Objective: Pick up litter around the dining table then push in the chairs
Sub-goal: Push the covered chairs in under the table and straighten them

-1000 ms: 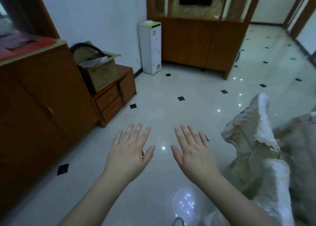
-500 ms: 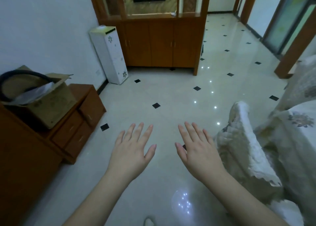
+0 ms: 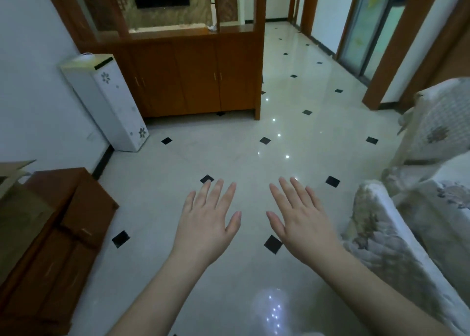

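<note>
View has swung rightward since the earlier frames: the wooden divider cabinet (image 3: 193, 81) and the white floral-print unit (image 3: 109, 101) have slid from upper centre toward upper left, the low drawer chest (image 3: 68, 223) has dropped to the lower-left edge w/ its cardboard box (image 3: 12, 180) now mostly cut off, and more of the cloth-covered furniture (image 3: 396, 246) has entered at right, plus a glass sliding door (image 3: 368, 27) at upper right. Hands have kept their pose throughout. Left hand (image 3: 206, 223) and right hand (image 3: 302, 221) hang side by side at lower centre, palms down, fingers straight and spread — each grip holds nothing and touches nothing.

Task objects: no litter is visible on the tiled floor (image 3: 254, 144) in this view; dark squares are tile insets, bright specks are lamp reflections. The covered shapes at right may be dining chairs or the counter under fabric — cannot tell which.

Reading: the turn looks like a search sweep, i.e. the task is at its start, nothing picked up yet, no chair pushed in. Next move prob. calls for further turning right toward the covered furniture, where litter is likelier to lie.
</note>
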{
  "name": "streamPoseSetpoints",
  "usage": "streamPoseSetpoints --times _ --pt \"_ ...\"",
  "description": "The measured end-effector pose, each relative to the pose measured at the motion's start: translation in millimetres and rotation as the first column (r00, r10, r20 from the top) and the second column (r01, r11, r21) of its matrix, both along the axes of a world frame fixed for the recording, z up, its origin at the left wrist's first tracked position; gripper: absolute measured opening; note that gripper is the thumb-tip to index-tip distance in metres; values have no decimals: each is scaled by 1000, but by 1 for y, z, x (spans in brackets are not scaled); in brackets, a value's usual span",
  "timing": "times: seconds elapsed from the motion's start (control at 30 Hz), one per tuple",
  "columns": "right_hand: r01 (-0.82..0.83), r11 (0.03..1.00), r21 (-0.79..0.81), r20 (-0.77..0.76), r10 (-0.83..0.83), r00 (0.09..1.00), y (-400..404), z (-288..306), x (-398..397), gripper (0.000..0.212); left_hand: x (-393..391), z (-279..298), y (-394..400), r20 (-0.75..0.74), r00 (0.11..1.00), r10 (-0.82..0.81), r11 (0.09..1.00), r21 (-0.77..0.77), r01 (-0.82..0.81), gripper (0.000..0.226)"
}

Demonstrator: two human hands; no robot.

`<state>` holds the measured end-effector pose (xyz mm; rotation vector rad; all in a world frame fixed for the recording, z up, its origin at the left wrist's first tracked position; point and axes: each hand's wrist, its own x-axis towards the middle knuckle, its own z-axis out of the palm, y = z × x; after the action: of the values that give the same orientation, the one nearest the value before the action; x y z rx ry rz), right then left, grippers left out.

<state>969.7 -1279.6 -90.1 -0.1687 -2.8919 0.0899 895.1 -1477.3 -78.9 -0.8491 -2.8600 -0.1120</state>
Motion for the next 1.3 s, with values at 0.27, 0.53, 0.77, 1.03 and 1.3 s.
streamPoseSetpoints --times 0.27,0.53,0.77,1.03,1.3 --pt "123 992 -7 16 -123 992 61 -13 -92 55 -120 -16 80 46 986 -160 987 4 160 61" --pt "237 971 -35 31 -236 971 170 -18 -199 56 -248 -11 196 97 969 -227 970 -64 233 67" --pt "318 947 -46 69 -314 947 260 -6 -287 60 -337 1 297 94 949 -300 948 -82 307 65" --pt "358 931 -69 65 -353 933 327 -11 -406 62 -456 -18 382 50 928 -370 929 -11 371 64" --pt "436 899 -50 122 -428 896 405 -21 -529 62 -600 -32 464 59 892 -448 894 15 448 66"
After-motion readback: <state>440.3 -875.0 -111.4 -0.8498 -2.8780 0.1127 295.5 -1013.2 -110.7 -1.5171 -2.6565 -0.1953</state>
